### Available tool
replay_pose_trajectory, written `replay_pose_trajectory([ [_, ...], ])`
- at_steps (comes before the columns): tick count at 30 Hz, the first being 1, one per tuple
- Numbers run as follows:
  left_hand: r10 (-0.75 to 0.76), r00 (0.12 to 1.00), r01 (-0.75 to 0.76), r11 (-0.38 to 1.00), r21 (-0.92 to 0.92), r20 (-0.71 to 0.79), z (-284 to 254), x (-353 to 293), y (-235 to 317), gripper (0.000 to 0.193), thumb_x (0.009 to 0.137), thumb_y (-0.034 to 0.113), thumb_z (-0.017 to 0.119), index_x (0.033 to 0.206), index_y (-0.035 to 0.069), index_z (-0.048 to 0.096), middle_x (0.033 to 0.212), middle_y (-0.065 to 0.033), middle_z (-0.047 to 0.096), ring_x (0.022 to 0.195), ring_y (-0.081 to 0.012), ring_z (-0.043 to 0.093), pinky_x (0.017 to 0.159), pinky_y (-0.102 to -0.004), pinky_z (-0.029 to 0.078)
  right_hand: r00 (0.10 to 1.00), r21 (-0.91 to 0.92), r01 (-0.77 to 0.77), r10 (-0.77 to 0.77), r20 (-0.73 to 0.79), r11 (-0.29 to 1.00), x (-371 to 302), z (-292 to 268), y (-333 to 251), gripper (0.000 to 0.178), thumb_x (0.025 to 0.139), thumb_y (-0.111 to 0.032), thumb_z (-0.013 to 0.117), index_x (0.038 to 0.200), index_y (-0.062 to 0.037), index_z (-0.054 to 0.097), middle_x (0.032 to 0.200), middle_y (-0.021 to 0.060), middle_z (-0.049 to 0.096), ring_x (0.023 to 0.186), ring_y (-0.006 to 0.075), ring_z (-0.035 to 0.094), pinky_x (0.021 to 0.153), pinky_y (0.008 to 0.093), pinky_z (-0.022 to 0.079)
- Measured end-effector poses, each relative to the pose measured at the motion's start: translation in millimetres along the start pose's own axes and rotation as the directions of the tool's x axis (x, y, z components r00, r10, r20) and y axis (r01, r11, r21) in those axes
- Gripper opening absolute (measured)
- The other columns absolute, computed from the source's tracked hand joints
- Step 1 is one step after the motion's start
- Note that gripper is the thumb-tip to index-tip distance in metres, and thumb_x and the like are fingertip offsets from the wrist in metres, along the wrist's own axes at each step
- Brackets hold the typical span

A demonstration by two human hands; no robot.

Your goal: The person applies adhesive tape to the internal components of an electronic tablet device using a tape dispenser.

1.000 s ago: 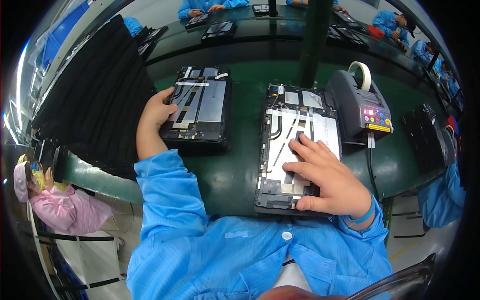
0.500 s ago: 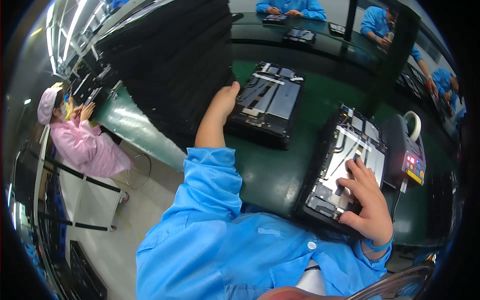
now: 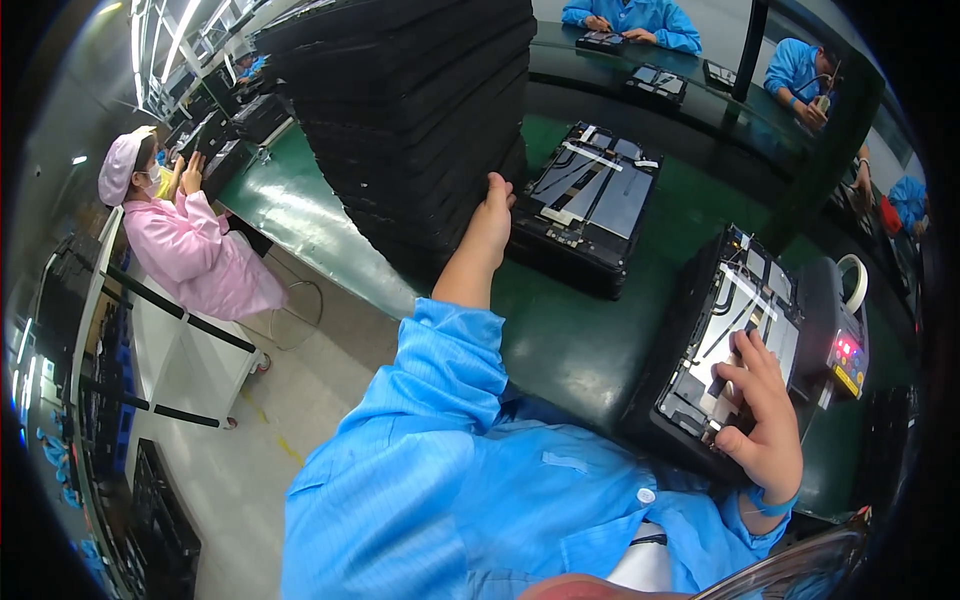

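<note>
My left hand (image 3: 487, 232) reaches forward to the near right side of a tall stack of black trays (image 3: 420, 130). Its thumb points up along the stack, while the other fingers are mostly hidden. Just right of it lies an opened tablet-like device (image 3: 605, 185) with grey battery panels and dark ribbon cables showing, on a black tray. Closer to me, a second opened device (image 3: 765, 285) rests tilted on a black base. My right hand (image 3: 765, 415) lies over its near right part, fingers spread and fingertips on the inner parts, the thumb near its lower edge.
A grey box with red lights (image 3: 848, 350) and a roll of pale tape (image 3: 853, 280) stand right of the second device on the green table (image 3: 560, 345). A person in pink (image 3: 195, 245) works at the left. Across the table, people in blue (image 3: 640, 22) handle similar devices.
The whole view has shifted, so the table and devices appear farther right. Both my hands keep about the same places on the stack and the second device.
</note>
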State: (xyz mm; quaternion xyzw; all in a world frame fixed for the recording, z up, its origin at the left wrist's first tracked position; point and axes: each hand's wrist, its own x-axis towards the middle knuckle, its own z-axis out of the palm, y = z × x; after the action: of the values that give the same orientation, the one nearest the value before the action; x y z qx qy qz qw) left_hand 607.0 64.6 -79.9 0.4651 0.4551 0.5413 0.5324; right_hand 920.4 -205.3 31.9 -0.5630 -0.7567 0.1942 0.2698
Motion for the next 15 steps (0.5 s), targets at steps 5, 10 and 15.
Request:
replay_pose_trajectory([
  [5,-0.010,1.000,0.011,1.000,-0.014,0.014,-1,6,1,0.092,0.093,0.066,0.016,0.139,-0.013,0.023,0.145,-0.0301,0.028,0.136,-0.0305,0.029,0.112,-0.0340,0.018,1.000,-0.005,-0.008,0.008,-0.004,1.000,0,-1,-2,0.078,0.075,-0.069,0.055,0.112,-0.0005,0.060,0.135,0.0272,0.045,0.134,0.0446,0.031,0.108,0.0545,0.020],
  [10,-0.071,0.996,0.072,0.997,-0.019,0.047,-7,6,10,0.092,0.092,0.066,0.011,0.140,-0.012,0.021,0.145,-0.0328,0.024,0.139,-0.0345,0.024,0.112,-0.0374,0.018,1.000,-0.014,-0.001,0.001,-0.008,1.000,0,-1,-2,0.078,0.076,-0.069,0.054,0.112,-0.0005,0.060,0.134,0.0271,0.045,0.134,0.0444,0.031,0.108,0.0545,0.020],
  [15,-0.094,0.995,0.094,0.996,0.010,0.022,-19,9,18,0.094,0.091,0.068,0.010,0.142,-0.010,0.021,0.145,-0.0322,0.025,0.137,-0.0389,0.026,0.107,-0.0360,0.027,1.000,-0.016,-0.002,0.002,-0.009,1.000,0,0,-2,0.078,0.076,-0.069,0.054,0.112,-0.0004,0.060,0.134,0.0275,0.045,0.134,0.0445,0.031,0.108,0.0549,0.020],
])
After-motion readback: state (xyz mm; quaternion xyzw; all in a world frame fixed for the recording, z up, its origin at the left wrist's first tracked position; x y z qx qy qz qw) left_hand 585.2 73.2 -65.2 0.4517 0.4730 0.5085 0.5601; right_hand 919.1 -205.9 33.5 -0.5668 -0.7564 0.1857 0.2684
